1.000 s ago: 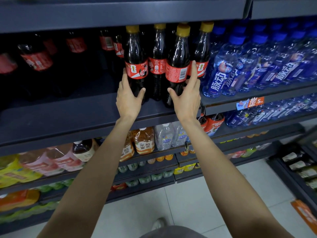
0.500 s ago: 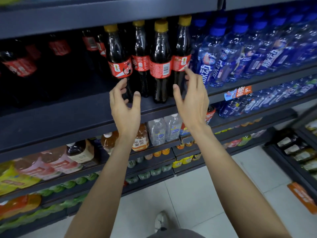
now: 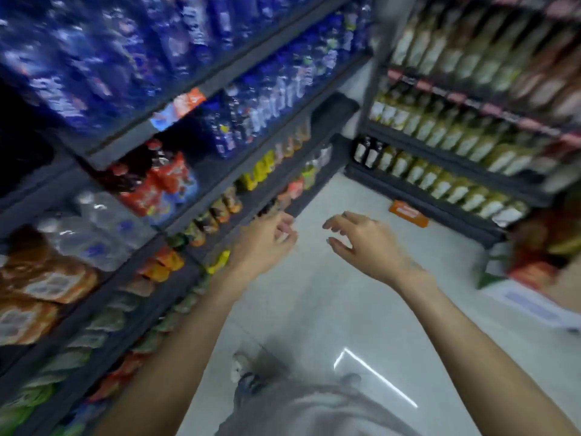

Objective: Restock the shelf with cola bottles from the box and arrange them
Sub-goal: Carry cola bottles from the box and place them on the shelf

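Now that the cola bottles are released, both empty, loosely spread hands, left hand (image 3: 267, 239) and right hand (image 3: 364, 243), are being swung toward mid-frame floor, probably for another load.

A shop aisle, seen blurred from above: dark shelving (image 3: 147, 136) along the left edge is packed with blue drink bottles (image 3: 94, 58), with a price tag (image 3: 177, 110) clipped to a shelf's front edge. A second rack (image 3: 440, 158) of pale bottles fills the far right corner over a pale tiled floor (image 3: 330, 294).
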